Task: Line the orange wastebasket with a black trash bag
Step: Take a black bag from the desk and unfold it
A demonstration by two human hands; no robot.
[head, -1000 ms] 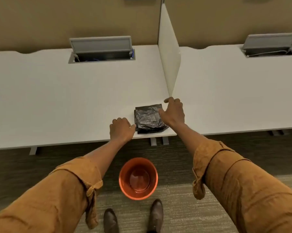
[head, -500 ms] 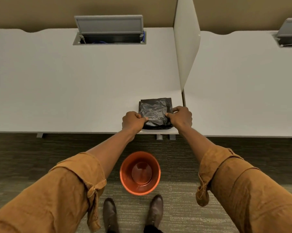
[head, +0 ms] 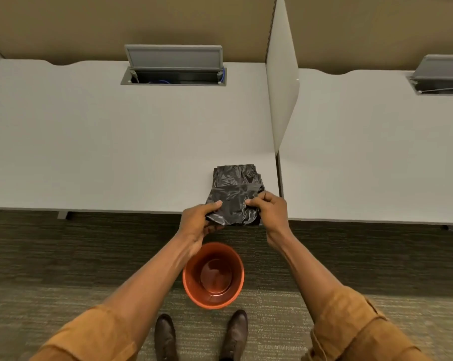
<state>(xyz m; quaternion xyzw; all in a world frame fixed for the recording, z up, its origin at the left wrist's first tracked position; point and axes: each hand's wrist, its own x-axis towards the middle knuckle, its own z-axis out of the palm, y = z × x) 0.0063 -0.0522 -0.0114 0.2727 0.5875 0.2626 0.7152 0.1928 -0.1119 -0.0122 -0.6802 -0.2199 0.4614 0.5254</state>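
Observation:
A folded black trash bag [head: 232,201] is lifted at the front edge of the white desk [head: 116,142], above a small stack of more folded black bags [head: 234,174] that stays on the desk. My left hand [head: 198,221] pinches the bag's left side and my right hand [head: 269,212] pinches its right side. The orange wastebasket [head: 213,276] stands empty and upright on the carpet below my hands, just in front of my shoes.
A white divider panel [head: 282,82] rises between this desk and a second white desk [head: 376,152] on the right. Open grey cable hatches [head: 173,66] sit at the back of each desk. My two brown shoes [head: 165,337] stand on the carpet.
Both hands closed on the top bag and pulled it toward the desk's front edge, lifting it off the stack. The camera tilted further down.

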